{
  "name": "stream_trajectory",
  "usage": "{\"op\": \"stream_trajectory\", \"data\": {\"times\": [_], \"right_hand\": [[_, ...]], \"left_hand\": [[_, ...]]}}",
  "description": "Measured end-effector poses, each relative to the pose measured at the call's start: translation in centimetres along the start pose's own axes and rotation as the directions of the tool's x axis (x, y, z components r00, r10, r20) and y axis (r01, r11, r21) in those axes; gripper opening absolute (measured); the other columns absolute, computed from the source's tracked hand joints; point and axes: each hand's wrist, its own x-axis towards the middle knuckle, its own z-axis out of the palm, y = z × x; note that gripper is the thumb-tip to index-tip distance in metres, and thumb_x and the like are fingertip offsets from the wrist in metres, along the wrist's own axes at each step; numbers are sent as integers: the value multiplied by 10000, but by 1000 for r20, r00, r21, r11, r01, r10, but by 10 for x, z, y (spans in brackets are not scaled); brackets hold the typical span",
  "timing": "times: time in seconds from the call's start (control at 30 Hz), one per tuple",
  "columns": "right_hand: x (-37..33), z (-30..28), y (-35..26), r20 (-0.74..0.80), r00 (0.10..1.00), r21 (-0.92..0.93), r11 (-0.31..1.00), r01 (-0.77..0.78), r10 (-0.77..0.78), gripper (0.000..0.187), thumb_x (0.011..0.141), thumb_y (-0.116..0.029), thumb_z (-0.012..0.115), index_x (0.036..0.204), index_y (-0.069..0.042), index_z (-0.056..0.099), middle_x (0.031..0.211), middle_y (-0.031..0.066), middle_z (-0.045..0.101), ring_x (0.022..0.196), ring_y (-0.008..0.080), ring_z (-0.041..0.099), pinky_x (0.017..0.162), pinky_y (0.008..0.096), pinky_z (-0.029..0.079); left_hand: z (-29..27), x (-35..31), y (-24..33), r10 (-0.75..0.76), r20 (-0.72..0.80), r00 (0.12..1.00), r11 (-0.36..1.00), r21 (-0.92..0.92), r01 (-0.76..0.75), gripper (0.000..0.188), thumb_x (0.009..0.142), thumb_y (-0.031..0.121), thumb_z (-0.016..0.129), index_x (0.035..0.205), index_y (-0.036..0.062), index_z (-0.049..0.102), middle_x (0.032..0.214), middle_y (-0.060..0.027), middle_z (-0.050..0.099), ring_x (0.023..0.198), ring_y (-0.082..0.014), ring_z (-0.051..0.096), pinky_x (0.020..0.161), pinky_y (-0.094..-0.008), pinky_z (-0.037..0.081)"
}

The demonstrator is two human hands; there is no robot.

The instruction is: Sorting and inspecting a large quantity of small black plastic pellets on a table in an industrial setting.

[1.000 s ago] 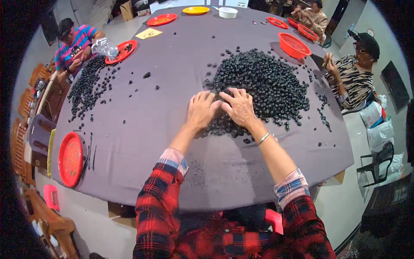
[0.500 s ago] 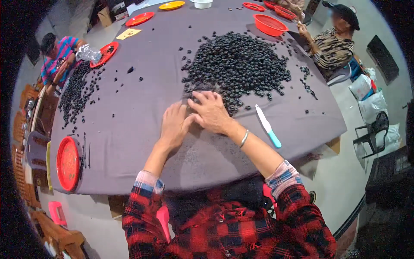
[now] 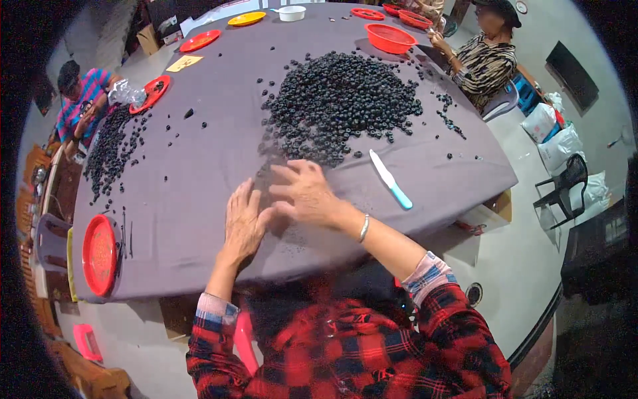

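A large pile of small, dark, round bead-like pieces [image 3: 345,100] covers the middle of the grey cloth-covered table [image 3: 199,159]. At its near left edge, my right hand [image 3: 309,196] is tilted over the cloth with the fingers spread. Beside it my left hand [image 3: 241,223] rests with fingers stretched, thumb close to the right hand. Several loose pieces [image 3: 267,156] look smeared by motion just beyond the fingertips. What lies under the palms is hidden. A knife with a white blade and turquoise handle [image 3: 391,179] lies right of my right hand.
A red tray [image 3: 100,256] stands at the near left edge beside thin dark sticks [image 3: 127,233]. A smaller pile [image 3: 109,156] lies before a person in stripes [image 3: 85,100]. Another person [image 3: 485,63] sits far right near a red basin [image 3: 391,40].
Both hands have drawn back toward me from the pile's edge, and a few pieces blur along with them. The view has shifted slightly, so the table sits further left.
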Motion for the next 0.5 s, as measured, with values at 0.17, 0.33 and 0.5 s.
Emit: {"op": "stream_trajectory", "data": {"times": [0.17, 0.33, 0.5], "right_hand": [[-26, -59, 33, -131, 978, -42, 985, -169, 163, 384, 711, -154, 668, 1087, -101, 606, 1146, 150, 558, 1033, 351, 516, 890, 423, 435], [-103, -107, 94, -104, 817, -115, 809, -577, 568, 327, 719, -222, 700, 961, -26, 597, 934, 167, 599, 865, 309, 576, 748, 393, 464], [-115, -95, 110, -79, 679, 62, 684, -727, 730, 405, 690, -316, 725, 874, 15, 581, 803, 156, 596, 707, 286, 580, 646, 380, 465]], "left_hand": [[-11, -4, 4, -53, -128, 990, 973, -229, 22, 409, 875, 195, 517, 1216, -10, 420, 1349, -191, 358, 1226, -333, 370, 1017, -393, 312], [-12, -19, -7, -185, -354, 917, 959, -267, 90, 341, 801, 27, 565, 1131, -2, 482, 1070, -141, 476, 887, -241, 525, 799, -318, 444], [-22, -29, -6, -369, -303, 879, 859, -472, 198, 221, 771, 22, 591, 986, -8, 547, 949, -112, 508, 850, -233, 531, 782, -303, 442]]}}
